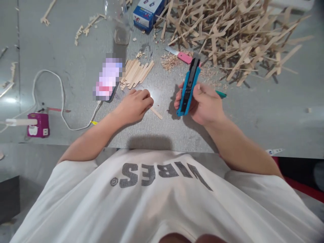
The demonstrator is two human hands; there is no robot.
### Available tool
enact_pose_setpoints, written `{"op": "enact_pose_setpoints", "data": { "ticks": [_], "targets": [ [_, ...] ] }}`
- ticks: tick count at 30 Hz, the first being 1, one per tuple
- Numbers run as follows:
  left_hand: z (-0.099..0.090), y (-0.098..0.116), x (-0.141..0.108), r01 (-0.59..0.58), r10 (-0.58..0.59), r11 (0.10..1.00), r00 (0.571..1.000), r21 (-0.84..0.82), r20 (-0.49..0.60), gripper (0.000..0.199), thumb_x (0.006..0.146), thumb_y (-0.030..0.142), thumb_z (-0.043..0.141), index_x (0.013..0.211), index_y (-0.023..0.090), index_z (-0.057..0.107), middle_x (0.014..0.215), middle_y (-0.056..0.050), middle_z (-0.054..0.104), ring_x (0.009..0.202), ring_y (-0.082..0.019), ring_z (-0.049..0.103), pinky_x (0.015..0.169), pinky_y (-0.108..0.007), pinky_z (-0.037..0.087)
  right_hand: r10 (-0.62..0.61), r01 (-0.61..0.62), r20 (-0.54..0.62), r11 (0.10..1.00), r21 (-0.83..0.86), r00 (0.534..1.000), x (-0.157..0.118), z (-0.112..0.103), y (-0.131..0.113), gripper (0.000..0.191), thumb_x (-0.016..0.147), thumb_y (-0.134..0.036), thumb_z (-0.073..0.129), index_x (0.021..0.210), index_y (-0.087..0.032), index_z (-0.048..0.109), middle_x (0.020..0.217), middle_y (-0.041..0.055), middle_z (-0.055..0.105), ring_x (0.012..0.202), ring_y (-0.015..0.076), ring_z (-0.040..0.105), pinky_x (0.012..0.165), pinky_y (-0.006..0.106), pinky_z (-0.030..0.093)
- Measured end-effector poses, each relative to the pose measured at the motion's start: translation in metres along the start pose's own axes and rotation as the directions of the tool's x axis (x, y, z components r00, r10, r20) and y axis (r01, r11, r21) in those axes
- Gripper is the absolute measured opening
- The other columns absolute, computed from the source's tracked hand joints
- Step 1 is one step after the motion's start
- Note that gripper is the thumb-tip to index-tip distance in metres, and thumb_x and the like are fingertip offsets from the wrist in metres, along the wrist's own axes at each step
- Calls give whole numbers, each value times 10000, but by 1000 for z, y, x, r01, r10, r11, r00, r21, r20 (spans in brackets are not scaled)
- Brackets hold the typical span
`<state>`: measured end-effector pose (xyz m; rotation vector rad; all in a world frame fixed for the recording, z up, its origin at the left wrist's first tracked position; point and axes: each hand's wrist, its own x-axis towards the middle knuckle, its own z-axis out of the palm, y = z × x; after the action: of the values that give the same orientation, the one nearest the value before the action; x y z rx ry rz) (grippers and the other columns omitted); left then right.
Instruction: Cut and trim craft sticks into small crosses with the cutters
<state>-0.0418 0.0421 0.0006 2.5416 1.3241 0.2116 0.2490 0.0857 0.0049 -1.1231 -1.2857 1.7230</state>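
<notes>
My right hand [206, 103] is wrapped round a blue and black utility knife [188, 86], its front end pointing away from me over the table. My left hand [138, 104] rests on the tabletop with its fingers curled over one end of a wooden popsicle stick [157, 113]; the other end shows to the right of the fingers. Just beyond the left hand lies a loose bundle of popsicle sticks [136, 72]. Past the utility knife is a small knife with a pink handle [184, 57], lying among wood shavings [170, 62].
A big heap of joined sticks [235, 37] covers the far right. A blue box [146, 15] and a clear plastic container [121, 33] stand at the back. Left are a phone [108, 79], its white cable [62, 87] and a purple power adapter [37, 125]. A green object [221, 94] lies behind my right hand.
</notes>
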Motion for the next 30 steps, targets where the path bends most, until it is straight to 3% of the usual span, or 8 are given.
{"op": "enact_pose_setpoints", "data": {
  "ticks": [5,10,14,20,23,25,27,30],
  "targets": [
    [-4,3,-1,17,-16,1000,998,23,-58,383,1179,281,407,1213,196,779,1285,-179,767,1096,-319,708,943,-498,507,2,-3,-8,998,-61,1000,1,3,9,690,830,-984,791,1084,-346,722,868,32,798,714,266,796,540,425,656],
    [-17,-1,-6,99,-98,995,994,19,-51,344,1167,356,488,1164,190,789,1170,-156,789,1104,-332,727,963,-503,512,-19,15,-60,998,-66,998,-8,8,10,654,928,-934,747,1166,-333,646,793,-7,760,626,230,745,455,373,585],
    [-22,-5,-6,180,-183,982,980,-50,-79,340,1163,362,503,1161,185,793,1149,-140,806,1108,-315,733,980,-477,525,-15,14,-4,998,-60,1000,-13,12,10,683,913,-962,736,1143,-330,618,742,-46,716,530,176,661,419,327,526],
    [-16,0,-4,101,-104,994,993,-46,-50,399,1146,413,500,1196,155,801,1184,-175,814,1128,-346,752,1008,-489,530,-36,48,101,993,-111,994,-17,17,6,638,961,-913,723,1077,-306,565,694,-72,622,477,111,520,409,276,429],
    [-14,1,-4,147,-165,977,980,-157,-107,341,1100,398,574,1209,157,789,1194,-164,823,1137,-330,748,1027,-482,535,-18,30,108,993,-111,994,-19,19,8,636,951,-899,754,1077,-310,550,658,-87,578,467,111,480,393,271,382],
    [-12,3,-4,189,-246,929,958,-318,-147,273,1048,371,649,1169,167,783,1134,-126,828,1051,-275,745,978,-432,548,-5,16,117,995,-96,993,-21,21,9,633,955,-896,752,1082,-312,544,650,-91,568,458,114,462,390,277,370],
    [-8,8,-3,192,-327,819,931,-541,-165,222,1020,356,701,1129,179,779,1070,-85,826,953,-211,737,910,-372,558,4,5,132,998,-67,991,-24,25,11,615,974,-881,745,1095,-316,534,669,-88,582,461,120,470,399,286,386],
    [3,24,-1,104,-418,503,898,-858,-136,277,1022,452,784,1127,196,779,1064,-64,834,915,-160,762,873,-318,583,8,-10,189,1000,7,982,-31,34,12,588,1017,-843,720,1215,-339,491,731,-88,625,490,139,521,439,301,445]
  ]
}}
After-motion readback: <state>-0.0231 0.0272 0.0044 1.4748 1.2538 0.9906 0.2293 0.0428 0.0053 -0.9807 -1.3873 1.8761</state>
